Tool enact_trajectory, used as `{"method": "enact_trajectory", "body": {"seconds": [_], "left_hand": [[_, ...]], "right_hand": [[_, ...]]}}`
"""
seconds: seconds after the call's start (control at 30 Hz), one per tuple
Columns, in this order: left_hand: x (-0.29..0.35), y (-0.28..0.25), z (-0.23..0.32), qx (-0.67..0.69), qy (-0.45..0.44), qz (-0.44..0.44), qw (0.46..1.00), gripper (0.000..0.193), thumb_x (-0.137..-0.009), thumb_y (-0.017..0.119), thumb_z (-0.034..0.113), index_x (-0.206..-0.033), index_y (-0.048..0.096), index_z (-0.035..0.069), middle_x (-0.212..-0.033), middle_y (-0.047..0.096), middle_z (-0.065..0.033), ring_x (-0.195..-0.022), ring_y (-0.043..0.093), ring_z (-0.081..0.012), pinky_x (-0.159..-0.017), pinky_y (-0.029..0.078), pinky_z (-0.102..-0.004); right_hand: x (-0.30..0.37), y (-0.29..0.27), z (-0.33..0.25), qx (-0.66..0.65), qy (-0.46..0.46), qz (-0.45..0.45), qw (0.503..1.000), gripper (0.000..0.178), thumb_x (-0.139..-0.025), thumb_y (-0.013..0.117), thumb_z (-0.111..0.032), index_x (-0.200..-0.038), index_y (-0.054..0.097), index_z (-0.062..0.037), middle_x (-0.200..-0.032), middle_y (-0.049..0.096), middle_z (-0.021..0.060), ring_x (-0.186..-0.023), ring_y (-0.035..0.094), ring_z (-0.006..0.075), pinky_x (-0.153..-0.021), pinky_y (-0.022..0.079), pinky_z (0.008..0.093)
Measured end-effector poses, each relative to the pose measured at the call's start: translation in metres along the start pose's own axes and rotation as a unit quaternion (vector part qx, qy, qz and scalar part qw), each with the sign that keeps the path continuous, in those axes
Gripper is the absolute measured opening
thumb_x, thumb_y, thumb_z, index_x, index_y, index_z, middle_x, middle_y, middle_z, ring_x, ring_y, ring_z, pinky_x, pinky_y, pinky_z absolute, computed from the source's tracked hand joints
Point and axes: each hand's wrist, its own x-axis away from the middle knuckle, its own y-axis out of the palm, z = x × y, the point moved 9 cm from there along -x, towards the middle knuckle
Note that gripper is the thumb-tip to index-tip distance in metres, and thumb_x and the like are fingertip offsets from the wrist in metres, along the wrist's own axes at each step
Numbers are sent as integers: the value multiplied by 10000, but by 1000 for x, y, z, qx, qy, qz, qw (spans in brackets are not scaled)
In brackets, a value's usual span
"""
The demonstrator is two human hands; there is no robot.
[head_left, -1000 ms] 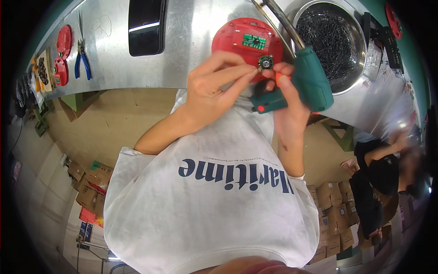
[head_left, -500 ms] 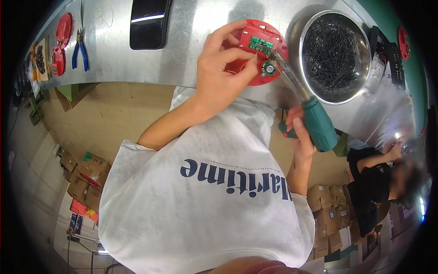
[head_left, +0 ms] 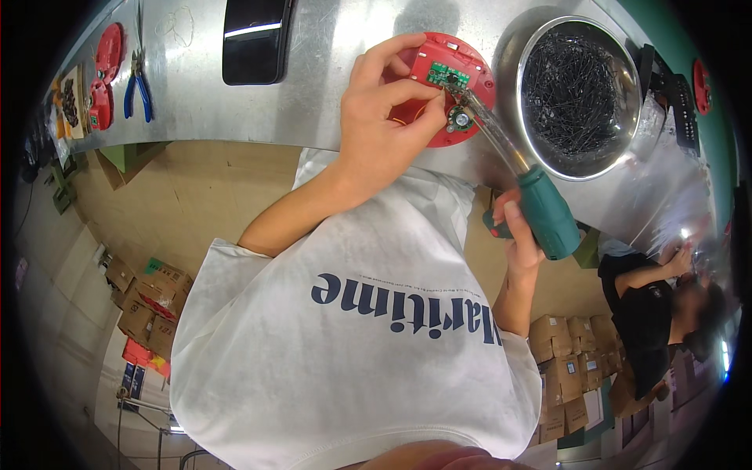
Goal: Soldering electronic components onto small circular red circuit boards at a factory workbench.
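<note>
My left hand point(head_left: 388, 102) is closed on a red round plastic housing point(head_left: 479, 74) over the near edge of the bench. Its thumb and forefinger pinch what looks like a thin wire beside a small green circuit board point(head_left: 448, 74) inside the housing. A round component point(head_left: 460, 118) sits below the board. My right hand point(head_left: 517, 231) is wrapped round the grip of a green soldering gun point(head_left: 548, 211). The gun slants up and left, its tip at the lower edge of the board. Whether the tip touches is too small to tell.
A steel bowl point(head_left: 634, 117) of black wire pieces stands right of the housing. Further left lie a dark phone point(head_left: 255, 43), blue-handled pliers point(head_left: 137, 94) and red plastic parts point(head_left: 108, 48). At the right, a person in black point(head_left: 646, 313) works near stacked cartons point(head_left: 562, 376).
My hands, the housing and the soldering gun keep nearly the same places. At the right, the other person has shifted slightly.
</note>
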Motion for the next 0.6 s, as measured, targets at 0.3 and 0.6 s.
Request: {"method": "enact_trajectory", "body": {"seconds": [0.3, 0.6], "left_hand": [[-1, 0, -1, -4, 0, -4, 1000, 87, -694, 720, -6, -778, 720, 16, -1215, 594, -85, -874, 529, -147, -767, 460, -271], [1, 0, -2, 8, -7, 0, 1000, 88, -691, 725, -6, -778, 714, 7, -1214, 593, -79, -871, 529, -143, -769, 460, -273]], "right_hand": [[-1, 2, 2, 28, -34, -17, 999, 82, -820, 559, -41, -833, 580, 37, -716, 584, 94, -621, 525, 145, -579, 417, 267], [9, -9, 8, 209, -92, 39, 973, 161, -623, 668, 22, -778, 626, 13, -723, 597, 122, -571, 548, 254, -548, 444, 289]]}}
